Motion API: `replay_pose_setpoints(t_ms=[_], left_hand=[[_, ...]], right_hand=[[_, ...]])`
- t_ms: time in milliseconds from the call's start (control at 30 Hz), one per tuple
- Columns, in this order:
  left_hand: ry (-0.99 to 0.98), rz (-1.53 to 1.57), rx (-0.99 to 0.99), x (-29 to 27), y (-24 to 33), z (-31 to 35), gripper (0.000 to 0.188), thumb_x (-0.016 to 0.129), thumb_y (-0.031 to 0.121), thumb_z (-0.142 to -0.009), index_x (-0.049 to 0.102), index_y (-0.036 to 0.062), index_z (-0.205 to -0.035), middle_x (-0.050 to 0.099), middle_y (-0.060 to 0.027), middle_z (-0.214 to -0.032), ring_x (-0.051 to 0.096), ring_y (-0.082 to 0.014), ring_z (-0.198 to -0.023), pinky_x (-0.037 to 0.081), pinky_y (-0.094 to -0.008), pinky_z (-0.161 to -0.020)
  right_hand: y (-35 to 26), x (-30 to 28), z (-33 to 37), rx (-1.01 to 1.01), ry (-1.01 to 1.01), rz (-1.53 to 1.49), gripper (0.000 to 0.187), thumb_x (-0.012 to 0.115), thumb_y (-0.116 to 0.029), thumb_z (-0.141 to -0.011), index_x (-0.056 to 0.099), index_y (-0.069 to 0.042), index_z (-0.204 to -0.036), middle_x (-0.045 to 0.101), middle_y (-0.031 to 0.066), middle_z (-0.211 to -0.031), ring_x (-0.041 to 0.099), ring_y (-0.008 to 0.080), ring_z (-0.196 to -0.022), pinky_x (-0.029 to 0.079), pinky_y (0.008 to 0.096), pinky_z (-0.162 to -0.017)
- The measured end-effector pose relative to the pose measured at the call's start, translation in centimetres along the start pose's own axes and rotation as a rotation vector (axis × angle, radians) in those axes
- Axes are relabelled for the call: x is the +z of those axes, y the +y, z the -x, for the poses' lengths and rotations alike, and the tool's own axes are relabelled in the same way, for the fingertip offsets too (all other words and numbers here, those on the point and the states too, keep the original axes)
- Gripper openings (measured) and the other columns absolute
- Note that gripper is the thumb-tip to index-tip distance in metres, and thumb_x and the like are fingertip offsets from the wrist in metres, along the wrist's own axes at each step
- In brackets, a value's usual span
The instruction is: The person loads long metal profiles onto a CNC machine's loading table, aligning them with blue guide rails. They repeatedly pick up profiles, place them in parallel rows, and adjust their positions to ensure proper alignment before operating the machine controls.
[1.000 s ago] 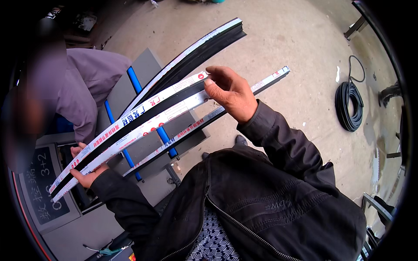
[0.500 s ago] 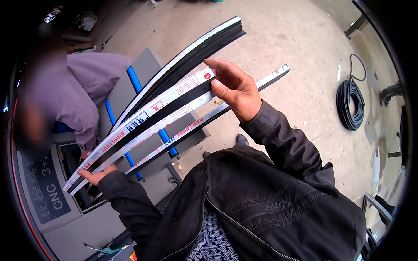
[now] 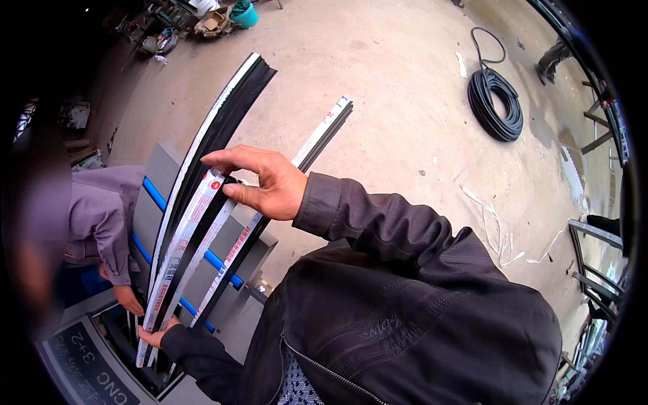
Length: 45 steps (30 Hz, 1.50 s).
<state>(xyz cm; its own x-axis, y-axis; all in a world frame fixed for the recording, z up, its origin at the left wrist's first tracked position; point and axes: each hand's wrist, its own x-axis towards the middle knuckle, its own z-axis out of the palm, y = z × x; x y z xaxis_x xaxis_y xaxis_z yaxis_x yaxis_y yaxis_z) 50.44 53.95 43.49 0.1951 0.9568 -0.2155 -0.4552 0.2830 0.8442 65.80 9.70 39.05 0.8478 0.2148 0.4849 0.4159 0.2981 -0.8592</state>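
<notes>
Head view: held profile [image 3: 196, 206], long, white-filmed and black down its middle, slants over the grey bench [image 3: 162, 162], lower end toward the machine, upper end toward the open floor. Left hand [image 3: 160, 332] is closed near the lower end, thumb across the profile, other fingers mostly hidden. Right hand [image 3: 270, 182] makes a wide C at the upper end, thumb on one side, fingers on the other, the end caught between; firmness cannot be told.

Progress, judged from the layout: one profile is taken up in both hands and not yet released. Whether it bears on the blue bars [image 3: 154, 194] cannot be told. A dark profile [image 3: 223, 115] and a slim profile [image 3: 320, 135] lie to either side, in neither hand; the protective film is on the held piece and the slim one. A co-worker's hand [image 3: 127, 299] is just beside the lower end; contact unclear. Nothing here shows any cut or joint finished.

Markings: the held piece bears red and blue characters, finer red print, and a round red mark near its upper end. The slim profile carries similar red and blue print. A dark panel [image 3: 88, 371] on the machine shows large pale lettering, partly blurred. The jacket [image 3: 432, 304] has faint tone-on-tone lettering, not clearly legible.
</notes>
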Motion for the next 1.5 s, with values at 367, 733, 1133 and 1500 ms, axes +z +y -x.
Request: replay_pose_setpoints(t_ms=[367, 733, 1133, 1500], left_hand=[[0.061, 0.081, 0.090, 0.3, -2.3, 0.1, 0.045, 0.077, 0.034, -0.072, 0.060, 0.0133, -0.108, 0.062, -0.0150, -0.118, 0.061, -0.0365, -0.108, 0.048, -0.0536, -0.093], [-0.012, 0.052, 0.049, -0.3, -4.0, 0.2, 0.055, 0.066, 0.045, -0.078, 0.058, 0.0082, -0.118, 0.057, -0.0186, -0.125, 0.057, -0.0370, -0.114, 0.044, -0.0560, -0.098], [-0.109, 0.122, 0.003, -2.3, -4.7, 0.2, 0.065, 0.070, 0.042, -0.078, 0.053, 0.0043, -0.128, 0.052, -0.0194, -0.132, 0.052, -0.0379, -0.122, 0.041, -0.0572, -0.104], [-0.137, 0.116, -0.145, -2.9, -4.7, 1.3, 0.043, 0.076, 0.036, -0.084, 0.058, 0.0059, -0.109, 0.064, -0.0123, -0.099, 0.064, -0.0279, -0.090, 0.055, -0.0507, -0.091]], right_hand=[[-3.6, 5.0, -1.2, -0.501, -0.101, 0.731, 0.046, 0.070, -0.016, -0.078, 0.059, 0.004, -0.118, 0.060, 0.0176, -0.114, 0.057, 0.0310, -0.116, 0.033, 0.0481, -0.117], [-1.7, 12.4, -1.9, -0.510, -0.288, 0.988, 0.028, 0.060, -0.021, -0.082, 0.067, 0.002, -0.096, 0.064, 0.0100, -0.093, 0.061, 0.0245, -0.096, 0.043, 0.0381, -0.098], [-0.1, 16.3, -1.5, -0.386, -0.466, 1.053, 0.018, 0.065, -0.023, -0.079, 0.065, -0.005, -0.082, 0.064, 0.0041, -0.082, 0.061, 0.0211, -0.083, 0.044, 0.0330, -0.069], [1.2, 15.7, -2.3, -0.325, -0.562, 0.872, 0.015, 0.062, -0.018, -0.081, 0.061, -0.005, -0.090, 0.062, 0.0072, -0.086, 0.064, 0.0246, -0.088, 0.053, 0.0368, -0.070]])
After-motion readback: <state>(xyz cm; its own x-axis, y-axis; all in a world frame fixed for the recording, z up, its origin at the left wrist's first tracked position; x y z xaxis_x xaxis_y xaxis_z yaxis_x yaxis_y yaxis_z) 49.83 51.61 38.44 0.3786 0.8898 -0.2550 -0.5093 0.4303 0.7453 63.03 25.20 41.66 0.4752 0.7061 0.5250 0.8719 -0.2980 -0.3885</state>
